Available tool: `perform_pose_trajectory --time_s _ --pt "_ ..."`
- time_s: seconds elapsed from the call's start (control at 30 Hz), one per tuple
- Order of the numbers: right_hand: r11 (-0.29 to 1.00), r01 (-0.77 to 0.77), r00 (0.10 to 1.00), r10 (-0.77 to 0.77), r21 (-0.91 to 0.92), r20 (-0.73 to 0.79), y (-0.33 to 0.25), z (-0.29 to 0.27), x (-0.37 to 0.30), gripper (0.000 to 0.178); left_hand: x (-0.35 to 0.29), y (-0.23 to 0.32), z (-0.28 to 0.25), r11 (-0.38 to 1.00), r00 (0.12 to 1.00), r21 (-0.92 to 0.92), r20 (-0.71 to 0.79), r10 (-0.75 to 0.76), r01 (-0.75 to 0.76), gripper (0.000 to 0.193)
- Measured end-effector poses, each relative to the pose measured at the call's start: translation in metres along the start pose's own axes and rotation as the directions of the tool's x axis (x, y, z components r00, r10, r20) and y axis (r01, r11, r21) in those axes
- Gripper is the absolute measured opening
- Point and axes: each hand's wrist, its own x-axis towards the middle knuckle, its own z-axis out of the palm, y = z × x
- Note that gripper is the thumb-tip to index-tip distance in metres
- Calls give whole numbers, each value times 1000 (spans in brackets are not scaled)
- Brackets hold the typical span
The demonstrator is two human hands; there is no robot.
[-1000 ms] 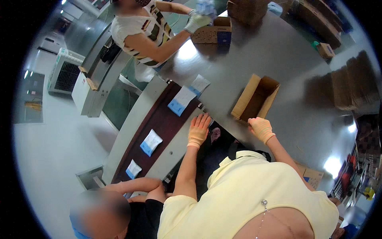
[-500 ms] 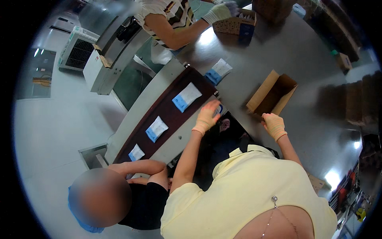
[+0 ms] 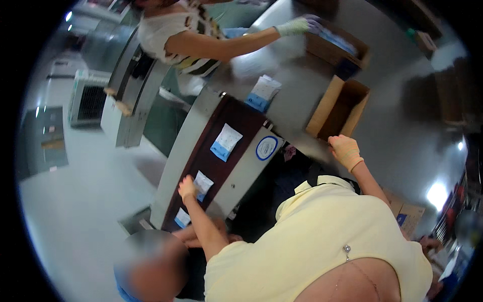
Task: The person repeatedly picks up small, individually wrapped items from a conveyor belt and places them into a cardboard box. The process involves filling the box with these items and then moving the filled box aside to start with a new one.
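Observation:
My left hand, in a pale glove with bare fingertips, is over the dark red conveyor belt. Its fingers are bent in at the left edge of a small white and blue packet; the grip itself is partly hidden. My right hand, gloved alike, has its fingers closed on the near edge of an open cardboard box. The inside of that box is in shadow. Another packet lies farther up the belt, and one lies nearer.
At the belt's far end, white and blue packets lie on the metal table. Across it, a co-worker's gloved hand is over a box with packets inside. Another person sits close by my left arm.
My left hand has swung left and nearer, from beside the belt's far end to a packet. My right hand stays at the box. The co-worker's box has shifted right, and my view has turned.

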Motion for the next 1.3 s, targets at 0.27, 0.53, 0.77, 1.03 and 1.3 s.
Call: perform_pose_trajectory --time_s 0.27,0.53,0.77,1.03,1.3 --pt "999 -43 994 44 -6 95 -4 -13 10 9 33 63 -25 926 988 -343 -51 147 -156 44" --pt "992 -106 985 96 62 144 3 -13 12 8 92 207 -143 336 852 -844 -234 469 -417 32" --pt "998 -28 988 20 50 154 5 -27 20 8 205 338 -102 538 737 -754 108 668 -377 38" --pt "992 -47 986 28 114 164 32 -18 -10 13 107 429 -116 575 585 -133 -48 810 -807 56" --pt "999 -39 986 32 36 162 22 -21 -11 14 18 520 -17 366 117 391 -532 839 -844 16"
